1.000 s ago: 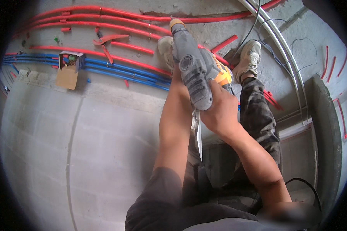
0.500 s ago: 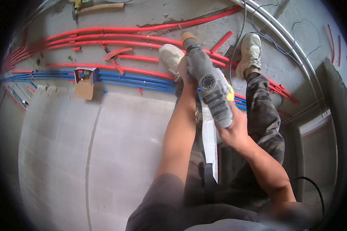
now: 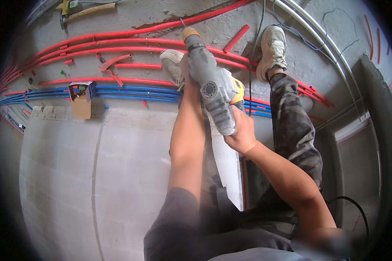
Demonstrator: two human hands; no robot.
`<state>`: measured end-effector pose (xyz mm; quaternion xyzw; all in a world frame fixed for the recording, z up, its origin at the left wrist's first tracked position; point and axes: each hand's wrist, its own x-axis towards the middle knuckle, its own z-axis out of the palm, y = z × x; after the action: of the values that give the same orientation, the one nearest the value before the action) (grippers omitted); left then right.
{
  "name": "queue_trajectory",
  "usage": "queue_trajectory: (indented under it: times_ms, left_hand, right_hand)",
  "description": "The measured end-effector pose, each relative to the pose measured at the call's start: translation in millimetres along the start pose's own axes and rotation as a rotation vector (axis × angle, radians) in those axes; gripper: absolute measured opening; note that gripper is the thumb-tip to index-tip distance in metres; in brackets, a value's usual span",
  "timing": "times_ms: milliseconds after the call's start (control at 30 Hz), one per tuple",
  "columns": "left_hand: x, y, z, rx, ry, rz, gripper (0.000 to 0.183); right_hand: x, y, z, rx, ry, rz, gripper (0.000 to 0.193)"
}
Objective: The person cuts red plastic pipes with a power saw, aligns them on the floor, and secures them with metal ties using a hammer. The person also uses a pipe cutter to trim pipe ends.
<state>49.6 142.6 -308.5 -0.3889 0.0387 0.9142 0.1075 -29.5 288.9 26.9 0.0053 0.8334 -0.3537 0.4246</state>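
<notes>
Drill (image 3: pixel 210 69) hangs above the red pipes (image 3: pixel 117 48). Probably heavy and stiff, it calls for 2 holds, rear and front. Right hand (image 3: pixel 242 129) wraps its rear; left hand (image 3: pixel 185 67) lies beside its front, fingers hidden, so I cannot tell its grip.

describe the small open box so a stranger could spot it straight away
Find the red pipes and blue pipes sweeping across the picture. Follow the blue ones left from the person's left shoe to a small open box overlapping them in view. Its brown, folded-out flap sets it apart from the red scraps nearby.
</notes>
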Motion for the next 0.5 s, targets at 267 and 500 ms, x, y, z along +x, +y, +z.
queue_trajectory:
  times_ms: [267,500]
  left_hand:
    - [11,-11,-53,0.14,0.243,0.209,0.027]
    - [14,-12,-18,0.37,0.448,0.297,0.031]
  right_hand:
    - [15,12,-16,0.051,-0.031,0.059,0.035]
    - [23,23,-28,0.07,-0.026,0.062,0.038]
